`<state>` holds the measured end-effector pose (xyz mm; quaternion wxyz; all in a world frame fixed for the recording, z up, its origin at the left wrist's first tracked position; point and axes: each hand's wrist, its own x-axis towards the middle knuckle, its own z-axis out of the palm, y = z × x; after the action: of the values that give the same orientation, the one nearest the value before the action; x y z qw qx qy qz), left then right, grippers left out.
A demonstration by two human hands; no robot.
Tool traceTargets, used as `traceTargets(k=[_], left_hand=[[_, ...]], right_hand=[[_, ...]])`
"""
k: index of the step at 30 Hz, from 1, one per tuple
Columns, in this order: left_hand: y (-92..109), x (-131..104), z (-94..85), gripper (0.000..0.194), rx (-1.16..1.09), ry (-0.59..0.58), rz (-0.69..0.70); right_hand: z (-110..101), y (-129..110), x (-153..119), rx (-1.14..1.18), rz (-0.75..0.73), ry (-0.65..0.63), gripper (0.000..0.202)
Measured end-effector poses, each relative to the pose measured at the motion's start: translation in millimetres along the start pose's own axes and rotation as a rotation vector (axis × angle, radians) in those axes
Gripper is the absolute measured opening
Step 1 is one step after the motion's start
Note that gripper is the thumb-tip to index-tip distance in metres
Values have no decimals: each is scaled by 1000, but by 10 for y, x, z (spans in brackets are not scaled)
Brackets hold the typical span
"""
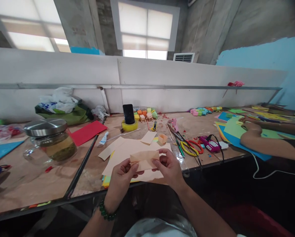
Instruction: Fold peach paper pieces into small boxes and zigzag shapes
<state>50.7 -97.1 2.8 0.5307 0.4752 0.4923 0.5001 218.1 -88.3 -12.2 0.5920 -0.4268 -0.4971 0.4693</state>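
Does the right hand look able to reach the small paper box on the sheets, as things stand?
Probably yes: the box sits close beyond the right hand, with nothing seen between them, but this hand would first have to release the folded paper.

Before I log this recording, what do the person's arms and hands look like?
The left hand and right hand are gloveless. A bracelet of dark green beads circles the left wrist; the right wrist is bare. Something white, perhaps a sleeve, edges the right arm.
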Motion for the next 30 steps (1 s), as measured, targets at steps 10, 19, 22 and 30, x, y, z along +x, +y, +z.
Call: traceTargets(k=[10, 19, 22, 30], left_hand=[[-46, 17, -39, 47, -41, -13, -8], [-21, -6, -39, 40, -61, -48, 16], [-19, -12, -41, 40, -26, -59, 44], [26, 113, -87, 33, 236, -106, 165]], right_hand=[[-51, -15, 21, 79, 60, -77, 54], [-91, 3, 56, 130, 139, -87, 55], [-88, 22, 53, 100, 119, -107, 51], [-143, -104, 176, -191, 16, -217, 37]])
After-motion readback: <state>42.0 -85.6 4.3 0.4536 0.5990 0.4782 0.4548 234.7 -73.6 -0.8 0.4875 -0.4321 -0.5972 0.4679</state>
